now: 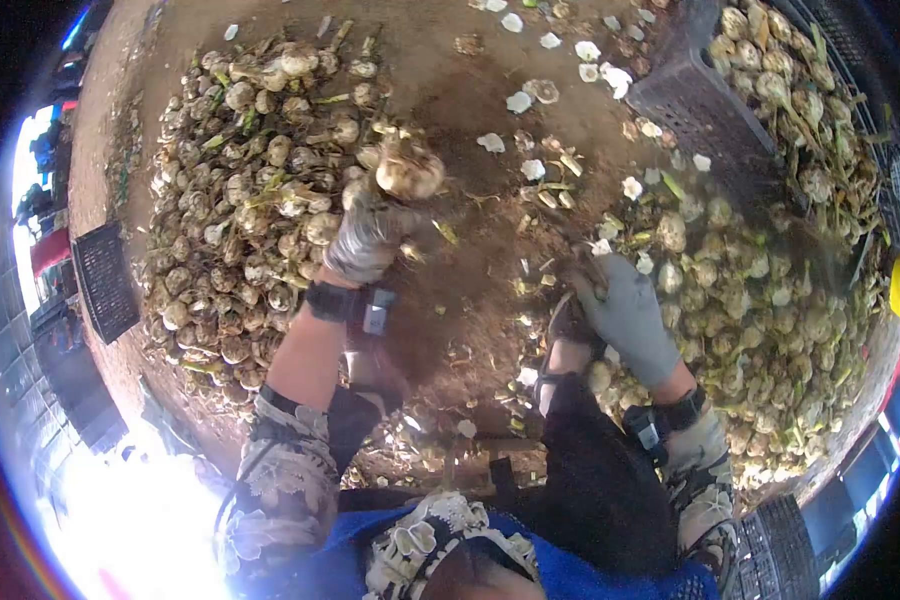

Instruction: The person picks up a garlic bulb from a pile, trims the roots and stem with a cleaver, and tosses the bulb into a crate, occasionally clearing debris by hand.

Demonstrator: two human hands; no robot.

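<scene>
My left hand [365, 243], in a thin pale glove, is at the right edge of a heap of garlic [245, 200]. Its fingers are closed around a large garlic bulb [410, 172], slightly smeared by motion. In a grey glove, my right hand [625, 315] is curled shut above my right foot, beside a second garlic heap [770, 330]. Something dark shows at its fingertips, but I cannot make out what it is. Both wrists wear dark bands.
A grey plastic crate [705, 115] stands at the upper right, with more garlic bulbs [780, 75] beside and behind it. A black crate [106, 280] lies at the far left. White scraps [588, 50] and trimmings litter the dirt floor [450, 110]. Another dark crate [775, 550] is at the lower right.
</scene>
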